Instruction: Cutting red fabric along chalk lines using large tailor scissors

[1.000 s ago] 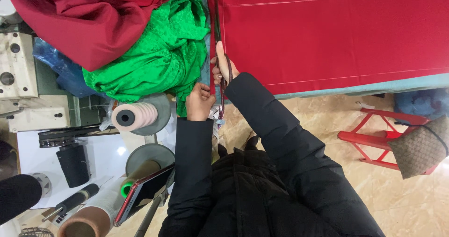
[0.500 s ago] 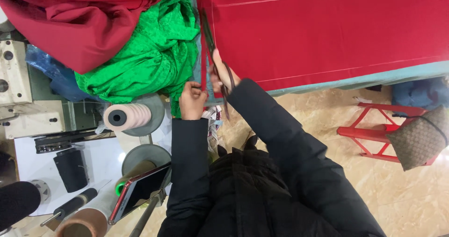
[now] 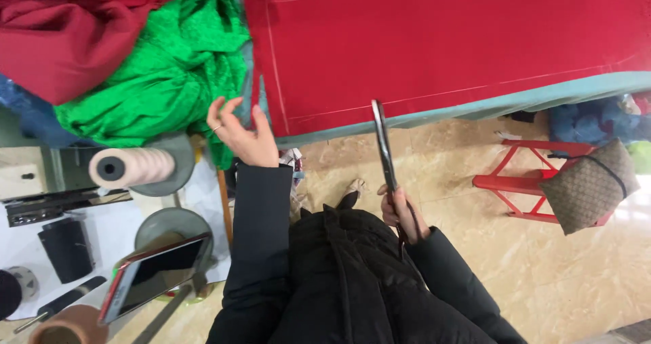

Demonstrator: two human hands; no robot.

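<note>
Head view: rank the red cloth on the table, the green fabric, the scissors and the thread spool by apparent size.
1. red cloth
2. green fabric
3. scissors and thread spool: similar extent, and the raised scissors sit nearer the camera, so unranked.

A: scissors [image 3: 384,147] dark metal, dull sheen; red cloth [image 3: 441,45] matt, smooth, chalk-lined?
B: yes; green fabric [image 3: 169,72] glossy, patterned weave, crumpled; floor [image 3: 583,276] polished stone tile; thread cone [image 3: 132,167] matt.

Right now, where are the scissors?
In the head view, the scissors are in the right hand, held over the floor with blades pointing toward the edge of the table with the red fabric, clear of the cloth.
</note>
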